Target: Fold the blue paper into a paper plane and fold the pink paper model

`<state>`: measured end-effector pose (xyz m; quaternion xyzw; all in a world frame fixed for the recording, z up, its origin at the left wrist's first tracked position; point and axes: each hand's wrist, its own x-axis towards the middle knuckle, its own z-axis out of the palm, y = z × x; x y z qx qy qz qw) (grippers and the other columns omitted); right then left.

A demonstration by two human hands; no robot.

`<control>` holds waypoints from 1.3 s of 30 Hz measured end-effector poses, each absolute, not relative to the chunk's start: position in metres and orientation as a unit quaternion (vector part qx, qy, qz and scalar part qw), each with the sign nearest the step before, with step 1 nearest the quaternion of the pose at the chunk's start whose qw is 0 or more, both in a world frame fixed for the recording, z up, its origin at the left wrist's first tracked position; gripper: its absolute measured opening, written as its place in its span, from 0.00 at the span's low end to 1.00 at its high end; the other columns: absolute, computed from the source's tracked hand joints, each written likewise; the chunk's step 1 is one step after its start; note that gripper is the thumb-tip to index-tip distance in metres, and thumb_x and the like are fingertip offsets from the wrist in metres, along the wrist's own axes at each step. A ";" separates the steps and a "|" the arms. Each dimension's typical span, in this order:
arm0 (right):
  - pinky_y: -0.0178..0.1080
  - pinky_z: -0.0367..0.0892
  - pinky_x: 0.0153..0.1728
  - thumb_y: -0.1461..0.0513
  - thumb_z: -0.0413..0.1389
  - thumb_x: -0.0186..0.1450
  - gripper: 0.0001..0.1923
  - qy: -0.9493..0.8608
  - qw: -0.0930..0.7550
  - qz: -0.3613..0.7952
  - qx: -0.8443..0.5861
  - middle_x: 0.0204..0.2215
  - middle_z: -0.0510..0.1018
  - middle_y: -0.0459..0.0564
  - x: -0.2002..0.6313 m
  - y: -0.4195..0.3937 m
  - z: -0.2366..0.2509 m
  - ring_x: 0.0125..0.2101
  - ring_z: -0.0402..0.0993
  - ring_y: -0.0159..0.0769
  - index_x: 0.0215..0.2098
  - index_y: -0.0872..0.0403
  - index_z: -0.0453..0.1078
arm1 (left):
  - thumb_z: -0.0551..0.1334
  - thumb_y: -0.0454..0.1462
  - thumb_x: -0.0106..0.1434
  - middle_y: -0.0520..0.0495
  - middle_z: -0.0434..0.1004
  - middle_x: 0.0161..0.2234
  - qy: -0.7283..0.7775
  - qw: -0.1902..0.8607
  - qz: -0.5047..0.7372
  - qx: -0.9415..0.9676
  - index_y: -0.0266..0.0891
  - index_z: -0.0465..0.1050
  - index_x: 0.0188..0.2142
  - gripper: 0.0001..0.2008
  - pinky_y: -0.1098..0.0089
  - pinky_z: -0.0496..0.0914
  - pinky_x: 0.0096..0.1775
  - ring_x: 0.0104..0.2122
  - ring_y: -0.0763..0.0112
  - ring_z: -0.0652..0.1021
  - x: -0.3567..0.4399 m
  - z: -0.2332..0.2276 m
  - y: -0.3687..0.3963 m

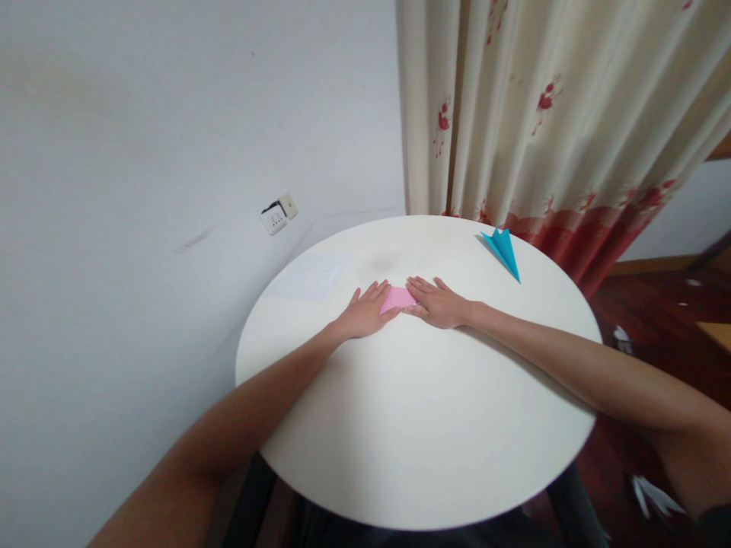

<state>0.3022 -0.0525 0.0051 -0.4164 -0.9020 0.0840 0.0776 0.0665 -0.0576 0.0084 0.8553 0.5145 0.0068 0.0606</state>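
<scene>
A small folded pink paper (396, 299) lies flat near the middle of the round white table (411, 426). My left hand (365, 312) rests palm down on its left edge, fingers spread. My right hand (438, 303) presses flat on its right edge, fingers pointing left. Both hands cover part of the paper, so its full shape is hidden.
A folded blue paper plane (502, 252) lies at the table's far right. A white sheet (313, 278) lies at the far left edge. A flowered curtain (548, 114) hangs behind, a wall socket (279, 214) sits on the white wall, and scraps lie on the wooden floor (656, 304).
</scene>
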 end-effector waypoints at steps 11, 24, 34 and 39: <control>0.64 0.36 0.67 0.39 0.32 0.71 0.45 -0.861 0.054 0.089 -0.497 0.72 0.41 0.66 0.304 -0.052 0.003 0.71 0.35 0.53 0.73 0.62 0.43 | 0.41 0.63 0.68 0.40 0.38 0.73 0.549 0.063 0.008 0.834 0.38 0.43 0.72 0.43 0.45 0.42 0.67 0.71 0.50 0.45 0.064 0.007 -0.052; 0.58 0.48 0.66 0.48 0.41 0.74 0.31 -0.907 0.148 0.075 -0.387 0.69 0.56 0.62 0.298 -0.053 0.007 0.69 0.49 0.49 0.68 0.57 0.57 | 0.43 0.63 0.68 0.38 0.39 0.72 0.524 0.048 0.018 0.850 0.38 0.45 0.72 0.43 0.46 0.43 0.67 0.71 0.52 0.45 0.062 0.007 -0.055; 0.55 0.54 0.63 0.52 0.45 0.74 0.24 -0.914 0.153 0.069 -0.370 0.65 0.65 0.61 0.300 -0.051 0.008 0.66 0.58 0.49 0.61 0.54 0.67 | 0.45 0.49 0.75 0.43 0.59 0.68 0.478 0.004 0.046 0.877 0.41 0.62 0.65 0.26 0.64 0.55 0.66 0.68 0.62 0.60 0.071 0.017 -0.067; 0.48 0.59 0.60 0.53 0.48 0.73 0.21 -0.913 0.180 0.063 -0.360 0.59 0.72 0.59 0.300 -0.051 0.010 0.62 0.64 0.47 0.56 0.56 0.72 | 0.46 0.45 0.76 0.43 0.63 0.66 0.472 0.002 0.023 0.882 0.42 0.61 0.63 0.21 0.63 0.60 0.64 0.67 0.62 0.62 0.073 0.024 -0.069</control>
